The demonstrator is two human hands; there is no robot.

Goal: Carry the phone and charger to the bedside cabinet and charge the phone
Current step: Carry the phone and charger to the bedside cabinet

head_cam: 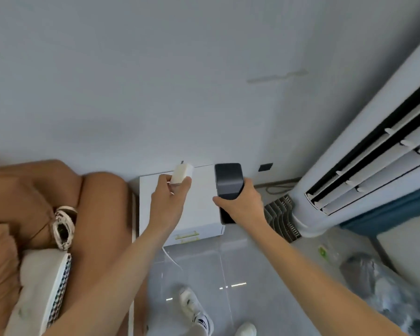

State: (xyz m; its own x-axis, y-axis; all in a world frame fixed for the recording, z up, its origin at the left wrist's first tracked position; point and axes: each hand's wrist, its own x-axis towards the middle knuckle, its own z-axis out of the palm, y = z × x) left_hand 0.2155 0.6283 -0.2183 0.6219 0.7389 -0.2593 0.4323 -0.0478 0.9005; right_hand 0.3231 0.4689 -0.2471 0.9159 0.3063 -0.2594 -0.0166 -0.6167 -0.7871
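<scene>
My left hand (169, 200) grips a white charger block (182, 174), prongs pointing up toward the wall. A thin white cable (170, 259) trails down from under my left wrist. In my right hand (241, 202) is a dark phone (228, 183), screen off, held upright. Both hands hover above the white bedside cabinet (204, 212), which stands against the grey wall and has gold drawer handles (187, 236). A dark wall socket (265, 167) sits low on the wall, right of the cabinet.
A tan padded headboard (95, 214) and a bed with a white pillow (37, 282) fill the left. A tall white standing air conditioner (364, 166) rises at the right, with a cable on the floor behind. Plastic wrapping (374, 282) lies at lower right. My shoes (194, 309) stand on grey tiles.
</scene>
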